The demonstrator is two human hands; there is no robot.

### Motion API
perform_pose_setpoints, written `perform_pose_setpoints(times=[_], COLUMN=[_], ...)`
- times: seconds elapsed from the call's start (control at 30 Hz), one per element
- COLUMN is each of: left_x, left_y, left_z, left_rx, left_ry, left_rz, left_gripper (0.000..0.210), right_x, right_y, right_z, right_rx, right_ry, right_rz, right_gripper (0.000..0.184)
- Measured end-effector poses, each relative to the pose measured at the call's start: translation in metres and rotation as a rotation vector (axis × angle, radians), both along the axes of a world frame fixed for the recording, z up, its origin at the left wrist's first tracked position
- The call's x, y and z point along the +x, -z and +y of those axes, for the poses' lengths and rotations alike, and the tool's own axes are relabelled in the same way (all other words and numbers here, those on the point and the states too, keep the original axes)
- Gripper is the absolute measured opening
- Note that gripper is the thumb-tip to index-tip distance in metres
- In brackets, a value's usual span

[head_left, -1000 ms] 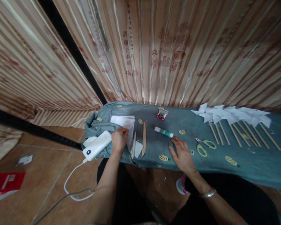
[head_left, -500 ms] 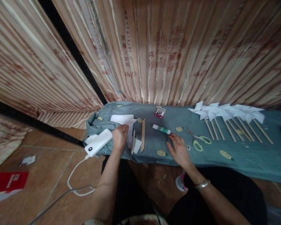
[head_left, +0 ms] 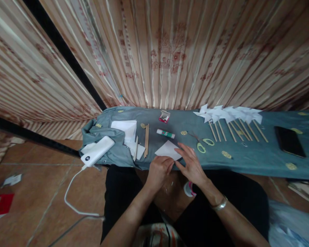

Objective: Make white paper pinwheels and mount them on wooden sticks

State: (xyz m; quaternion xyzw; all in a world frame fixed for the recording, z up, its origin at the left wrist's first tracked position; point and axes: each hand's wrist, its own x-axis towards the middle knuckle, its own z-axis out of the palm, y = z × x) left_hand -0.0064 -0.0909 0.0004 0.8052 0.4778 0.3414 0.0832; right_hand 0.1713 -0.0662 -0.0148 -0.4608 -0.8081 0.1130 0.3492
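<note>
A square sheet of white paper [head_left: 167, 150] lies turned like a diamond near the front edge of the cloth-covered surface [head_left: 216, 157]. My left hand [head_left: 159, 171] is closed at the sheet's near corner, fingertips pinching it. Over the sheet's right side is my right hand [head_left: 192, 164], thumb and fingers apart; its fingertips are close to the paper. Just beyond the sheet lies a glue stick [head_left: 166, 133] with a white and green body. Scissors [head_left: 201, 141] with green handles rest right of it. Several wooden sticks [head_left: 146, 141] lie to the left.
More white paper [head_left: 126, 128] is at the left, near a white power bank [head_left: 98, 151] with a cable. A small red box [head_left: 164, 116] of metal pieces sits farther back. Several paper pinwheels [head_left: 229, 114] on sticks line the back right, with a black phone [head_left: 289, 141] beyond.
My left hand has moved right from the paper pile, bringing a sheet in front of me. My right hand has come to the sheet's side. The view has shifted to the right.
</note>
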Motion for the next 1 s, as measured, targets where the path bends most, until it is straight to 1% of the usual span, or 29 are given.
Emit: perform_pose_setpoints(times=[0.1, 0.17, 0.23, 0.3, 0.37, 0.43, 0.47, 0.6, 0.67, 0.77, 0.87, 1.0], left_x=[0.013, 0.015, 0.012, 0.008, 0.004, 0.001, 0.0, 0.001, 0.004, 0.006, 0.006, 0.005], left_y=[0.005, 0.007, 0.007, 0.008, 0.01, 0.015, 0.018, 0.032, 0.039, 0.045, 0.048, 0.049], left_z=[-0.003, -0.002, -0.001, 0.0, -0.002, -0.005, -0.007, -0.017, -0.02, -0.02, -0.019, -0.019], left_rx=[-0.036, -0.062, -0.072, -0.072, -0.071, -0.058, -0.037, 0.021, -0.012, -0.081, -0.113, -0.143], left_ry=[0.027, 0.033, 0.025, -0.013, -0.068, -0.096, -0.09, 0.031, 0.061, 0.049, 0.035, 0.027], left_rz=[-0.015, -0.051, -0.096, -0.123, -0.108, -0.057, -0.028, 0.083, 0.131, 0.172, 0.195, 0.217], left_gripper=[0.022, 0.022, 0.022, 0.034, 0.048, 0.053, 0.054, 0.056, 0.055, 0.057, 0.059, 0.062], right_x=[0.011, 0.017, 0.021, 0.022, 0.021, 0.018, 0.017, 0.012, 0.01, 0.009, 0.007, 0.005], right_y=[0.003, 0.006, 0.01, 0.014, 0.018, 0.021, 0.023, 0.028, 0.03, 0.031, 0.031, 0.029], right_z=[-0.009, -0.01, -0.009, -0.005, 0.001, 0.009, 0.014, 0.028, 0.031, 0.034, 0.035, 0.037], right_rx=[-0.074, -0.149, -0.22, -0.266, -0.289, -0.3, -0.301, -0.294, -0.292, -0.267, -0.239, -0.213], right_ry=[-0.001, 0.006, 0.002, 0.014, 0.06, 0.114, 0.13, 0.175, 0.216, 0.254, 0.28, 0.303], right_rz=[0.057, 0.103, 0.152, 0.207, 0.263, 0.299, 0.308, 0.281, 0.259, 0.242, 0.22, 0.18], right_gripper=[0.02, 0.016, 0.017, 0.018, 0.02, 0.022, 0.022, 0.022, 0.021, 0.019, 0.017, 0.018])
